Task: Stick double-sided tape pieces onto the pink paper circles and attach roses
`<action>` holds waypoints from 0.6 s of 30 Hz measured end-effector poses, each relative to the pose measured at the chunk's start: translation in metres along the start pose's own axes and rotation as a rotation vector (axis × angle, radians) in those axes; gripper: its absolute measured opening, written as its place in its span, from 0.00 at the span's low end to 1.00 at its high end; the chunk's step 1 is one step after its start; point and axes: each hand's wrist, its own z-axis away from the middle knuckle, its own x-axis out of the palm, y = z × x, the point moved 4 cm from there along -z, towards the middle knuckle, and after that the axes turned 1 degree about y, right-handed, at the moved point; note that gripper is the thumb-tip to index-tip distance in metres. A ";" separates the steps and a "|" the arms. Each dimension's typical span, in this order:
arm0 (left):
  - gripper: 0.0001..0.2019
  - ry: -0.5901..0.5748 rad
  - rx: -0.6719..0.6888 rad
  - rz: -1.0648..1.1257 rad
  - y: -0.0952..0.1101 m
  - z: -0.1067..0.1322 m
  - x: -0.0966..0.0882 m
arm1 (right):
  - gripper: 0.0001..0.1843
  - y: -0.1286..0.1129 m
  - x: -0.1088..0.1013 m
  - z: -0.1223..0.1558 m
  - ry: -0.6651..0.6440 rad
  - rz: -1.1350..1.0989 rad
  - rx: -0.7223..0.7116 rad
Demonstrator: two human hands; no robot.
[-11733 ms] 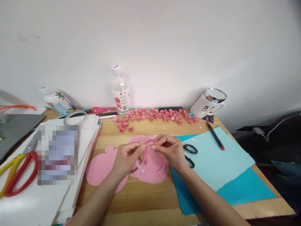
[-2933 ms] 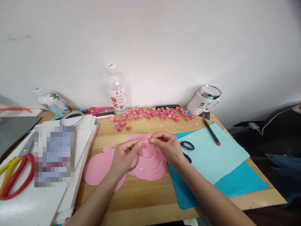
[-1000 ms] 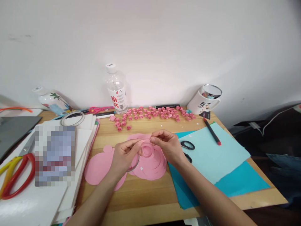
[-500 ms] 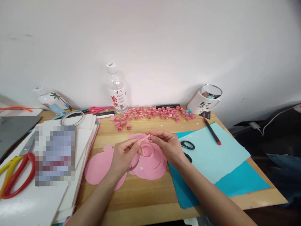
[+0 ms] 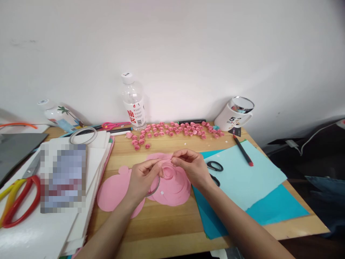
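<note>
My left hand (image 5: 145, 177) and my right hand (image 5: 190, 165) meet above the pink paper, fingertips pinched a small gap apart. A thin pink paper strip (image 5: 166, 161) runs between them, partly hidden by the fingers. Just below it is a curl of pink paper (image 5: 169, 172); I cannot tell whether it hangs from the strip or lies on the pile. Underneath are stacked pink paper circles (image 5: 175, 198), with a small white scrap on top. Another pink paper circle (image 5: 113, 192) lies to the left. A tape ring (image 5: 154, 189) shows partly behind my left hand.
Many rolled pink paper roses (image 5: 185, 129) sit along the wall, near a clear bottle (image 5: 134, 104) and a white mug (image 5: 233, 115). Blue paper sheets (image 5: 250, 172), black-handled scissors (image 5: 215, 166) and a marker (image 5: 243, 151) are at right. Red-yellow scissors (image 5: 23, 201) lie on white sheets at left.
The pink strip between my fingertips was wider and slanted up to the right; now it looks thinner and lower. My right fingers have shifted slightly. Everything else stays put.
</note>
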 end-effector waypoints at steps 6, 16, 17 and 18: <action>0.12 0.002 0.019 -0.005 -0.002 -0.001 0.000 | 0.08 -0.001 0.000 0.000 0.004 -0.027 -0.017; 0.12 0.007 0.048 -0.020 0.001 0.000 -0.001 | 0.08 0.002 0.001 0.000 -0.022 0.010 0.044; 0.12 0.007 0.048 -0.020 0.001 0.000 -0.001 | 0.09 0.002 0.000 0.000 -0.020 0.011 0.042; 0.12 0.008 0.047 -0.019 0.002 0.000 -0.001 | 0.09 0.002 0.000 0.000 -0.019 0.010 0.041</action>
